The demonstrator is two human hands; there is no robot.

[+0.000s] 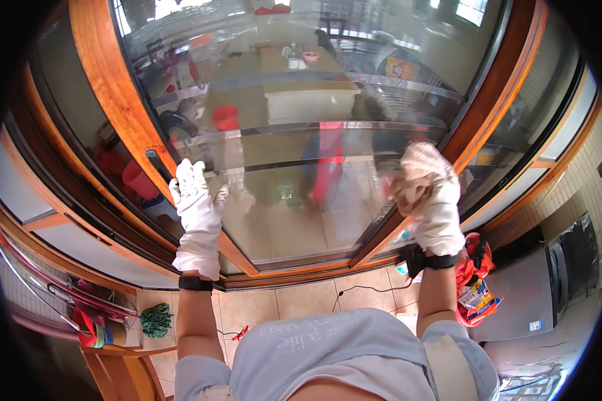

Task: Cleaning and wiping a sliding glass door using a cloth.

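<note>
A wood-framed glass sliding door [291, 175] stands before me, with reflections and the room behind showing in its pane. My left hand [195, 195], in a white glove, is raised with fingers apart at the left wooden stile, just beside the dark recessed handle [158, 163]. It holds nothing. At the lower right of the pane, my right hand [439, 210], also in a white glove, is shut on a bunched beige cloth [421, 173]. The cloth is against or very close to the glass and the right stile; contact is hard to tell. It covers most of the fingers.
A wooden chair [125, 368] and a green mop head [156, 321] are at the lower left. Right of me, a red basin [466, 321] holds bags beside a grey appliance [516, 295]. A dark cable [376, 289] crosses the tiled floor near the door track.
</note>
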